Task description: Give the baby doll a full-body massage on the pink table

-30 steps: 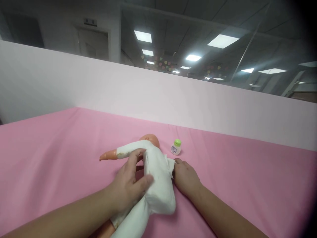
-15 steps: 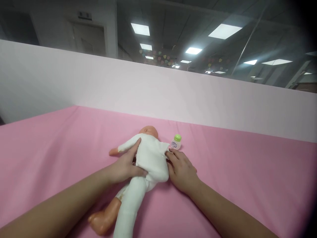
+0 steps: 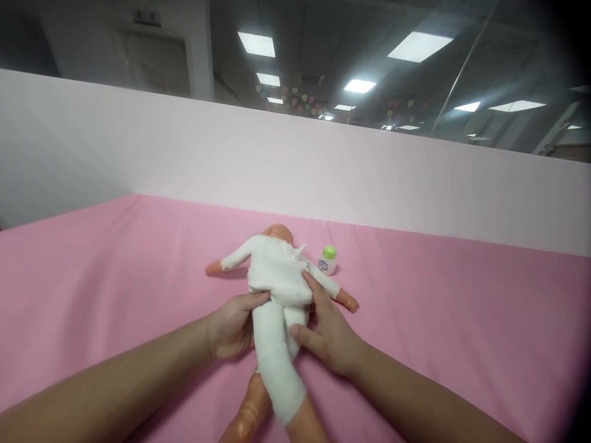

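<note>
Head cam: L hand (image 3: 234, 326) & R hand (image 3: 333, 335) clamped on doll (image 3: 277, 264) @ hips, thumbs atop.

Pink-covered surface (image 3: 462, 295) below white wall (image 3: 277, 160); dark glass (image 3: 295, 37) above, bright ceiling lights (image 3: 420, 47), small hearts (image 3: 305, 98), door (image 3: 159, 64) at left.

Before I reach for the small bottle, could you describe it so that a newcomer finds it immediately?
On the pink sheet below the white wall lies a doll with a white body. Beyond its outstretched arm, on the picture's right, stands a small labelled bottle. Its bright green cap sets it apart from the doll.
</note>
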Demonstrator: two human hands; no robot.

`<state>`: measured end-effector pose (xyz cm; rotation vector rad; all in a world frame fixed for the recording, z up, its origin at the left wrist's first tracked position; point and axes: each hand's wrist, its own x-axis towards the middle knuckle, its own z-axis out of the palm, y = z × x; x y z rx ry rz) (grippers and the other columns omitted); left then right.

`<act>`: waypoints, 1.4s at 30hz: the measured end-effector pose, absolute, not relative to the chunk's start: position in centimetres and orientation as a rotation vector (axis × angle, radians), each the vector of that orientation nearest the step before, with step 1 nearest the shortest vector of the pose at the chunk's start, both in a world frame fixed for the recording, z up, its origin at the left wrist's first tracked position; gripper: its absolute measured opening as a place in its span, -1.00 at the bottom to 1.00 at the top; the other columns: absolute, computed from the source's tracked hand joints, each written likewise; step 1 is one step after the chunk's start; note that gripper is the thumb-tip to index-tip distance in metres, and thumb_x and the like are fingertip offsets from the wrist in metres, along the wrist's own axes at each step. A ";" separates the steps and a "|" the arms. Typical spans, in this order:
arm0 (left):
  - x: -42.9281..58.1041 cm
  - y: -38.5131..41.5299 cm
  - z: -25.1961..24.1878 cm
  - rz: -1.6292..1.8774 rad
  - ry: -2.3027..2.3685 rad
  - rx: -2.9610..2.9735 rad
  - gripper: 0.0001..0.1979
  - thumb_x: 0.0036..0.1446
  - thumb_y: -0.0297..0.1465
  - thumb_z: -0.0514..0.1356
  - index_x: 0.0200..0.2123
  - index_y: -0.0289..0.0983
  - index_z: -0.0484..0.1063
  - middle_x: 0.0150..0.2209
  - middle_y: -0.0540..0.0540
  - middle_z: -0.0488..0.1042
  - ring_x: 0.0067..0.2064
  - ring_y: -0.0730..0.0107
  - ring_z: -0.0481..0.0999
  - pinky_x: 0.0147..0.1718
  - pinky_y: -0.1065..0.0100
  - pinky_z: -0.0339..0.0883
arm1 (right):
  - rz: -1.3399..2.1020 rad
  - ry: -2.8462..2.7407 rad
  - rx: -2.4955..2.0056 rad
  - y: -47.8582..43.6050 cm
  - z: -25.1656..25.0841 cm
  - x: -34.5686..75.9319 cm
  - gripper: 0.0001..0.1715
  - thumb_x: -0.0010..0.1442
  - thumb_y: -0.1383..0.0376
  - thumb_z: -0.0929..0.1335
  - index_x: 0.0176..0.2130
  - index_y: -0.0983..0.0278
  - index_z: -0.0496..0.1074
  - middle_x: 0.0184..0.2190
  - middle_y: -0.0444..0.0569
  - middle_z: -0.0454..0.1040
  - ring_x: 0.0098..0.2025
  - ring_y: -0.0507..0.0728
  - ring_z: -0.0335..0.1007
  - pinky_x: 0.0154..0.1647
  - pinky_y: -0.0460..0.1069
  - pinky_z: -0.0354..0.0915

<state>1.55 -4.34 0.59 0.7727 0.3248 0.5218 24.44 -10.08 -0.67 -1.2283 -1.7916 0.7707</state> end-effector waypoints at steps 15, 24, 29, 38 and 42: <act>1.0 -4.7 2.3 0.740 0.652 0.862 -0.65 0.11 -0.39 0.42 -0.04 -0.38 0.57 -0.25 -0.22 0.64 -0.23 0.10 0.65 -0.18 0.17 0.54 | 0.760 -1.731 -1.288 -9.3 -1.1 25.3 0.04 0.18 0.37 0.41 0.49 0.06 -0.04 0.33 0.10 0.30 0.27 0.23 0.39 0.20 0.18 0.44; 0.6 -4.4 2.0 0.703 0.779 0.998 -0.69 0.10 -0.35 0.38 -0.09 -0.37 0.60 -0.31 -0.12 0.61 -0.28 0.19 0.60 -0.37 0.35 0.49 | 0.677 -1.824 -1.289 -9.6 -0.1 26.3 0.03 0.09 0.40 0.42 0.46 0.04 0.12 0.35 0.04 0.28 0.33 0.31 0.30 0.33 0.28 0.33; 0.7 -4.1 1.7 0.663 0.854 1.228 -0.63 0.04 -0.19 0.40 -0.08 -0.20 0.61 -0.16 -0.21 0.66 -0.11 -0.07 0.64 -0.23 0.14 0.55 | 0.658 -1.871 -1.363 -10.1 0.3 25.7 0.05 0.12 0.38 0.40 0.48 0.03 0.03 0.40 0.03 0.22 0.41 0.32 0.20 0.39 0.32 0.25; -0.4 -4.7 2.4 0.783 1.360 2.158 -0.26 0.13 -0.26 0.26 0.38 -0.15 0.21 0.18 -0.23 0.47 0.05 -0.11 0.57 -0.16 0.10 0.50 | 0.253 -2.055 -1.424 -10.6 -0.8 24.8 -0.12 0.23 0.26 0.37 0.46 0.09 0.10 0.44 0.02 0.16 0.46 0.29 0.11 0.43 0.30 0.21; -0.5 -6.0 2.9 0.953 1.401 2.653 -0.29 0.11 -0.30 0.25 0.34 -0.24 0.24 0.21 -0.34 0.33 0.23 -0.24 0.37 0.08 -0.11 0.37 | 0.018 -2.041 -1.417 -10.6 -1.1 24.7 -0.22 0.23 0.22 0.40 0.39 0.12 0.24 0.35 0.09 0.27 0.37 0.38 0.20 0.36 0.37 0.24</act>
